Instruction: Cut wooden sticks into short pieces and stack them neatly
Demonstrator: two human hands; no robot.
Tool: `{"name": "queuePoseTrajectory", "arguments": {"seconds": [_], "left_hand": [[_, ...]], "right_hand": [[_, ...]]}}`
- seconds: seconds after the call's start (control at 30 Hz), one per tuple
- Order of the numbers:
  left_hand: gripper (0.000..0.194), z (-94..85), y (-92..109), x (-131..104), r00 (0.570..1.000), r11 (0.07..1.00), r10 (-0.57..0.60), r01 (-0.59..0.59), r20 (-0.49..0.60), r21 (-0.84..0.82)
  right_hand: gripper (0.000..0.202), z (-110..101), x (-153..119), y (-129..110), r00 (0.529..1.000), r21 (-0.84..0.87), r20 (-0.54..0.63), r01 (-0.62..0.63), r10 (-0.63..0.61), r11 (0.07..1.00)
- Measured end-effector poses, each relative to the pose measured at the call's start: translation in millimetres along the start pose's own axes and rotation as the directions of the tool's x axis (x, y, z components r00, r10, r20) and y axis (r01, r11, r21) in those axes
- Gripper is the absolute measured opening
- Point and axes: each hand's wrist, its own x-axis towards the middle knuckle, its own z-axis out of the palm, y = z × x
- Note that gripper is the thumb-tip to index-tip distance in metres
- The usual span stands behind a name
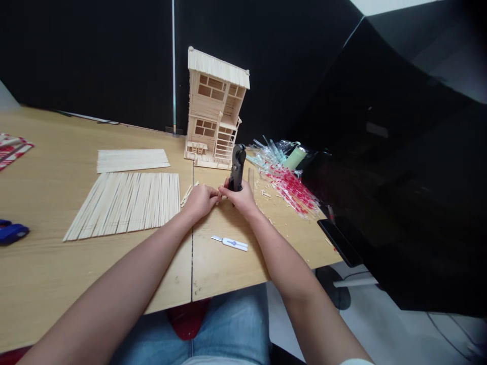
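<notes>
My right hand is closed around a dark plier-like hand tool, whose head with a round pivot points up and away. Close against it, my left hand is closed in a pinch, its fingertips meeting those of the right. Whatever lies between the fingertips is too small to make out. Beside the left hand are a few short wooden stick pieces. A white craft knife lies nearer to me, blade pointing left. Behind the hands stands a two-storey stick model house with a slatted roof.
To the left lie a wide row of wooden sticks and a smaller stick panel. Blue-handled tool rests at the far left. On the right are red-and-clear plastic wrappers, a green cylinder, wood scraps and a black phone-like slab.
</notes>
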Motion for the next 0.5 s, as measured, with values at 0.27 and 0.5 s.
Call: {"name": "queuePoseTrajectory", "arguments": {"seconds": [0.27,0.5], "left_hand": [[0.025,-14.5,5.6,-0.3,0.994,0.985,-0.103,0.106,-0.033,0.133],[0.030,-14.3,18.5,-2.9,0.993,0.931,-0.114,0.103,0.011,0.351]], "right_hand": [[0.027,-32.7,-17.4,-20.2,0.987,-0.660,-0.046,-0.148,0.157,0.736],[0.045,-27.2,-50.3,-34.9,0.960,-0.856,-0.125,-0.232,0.251,0.462]]}}
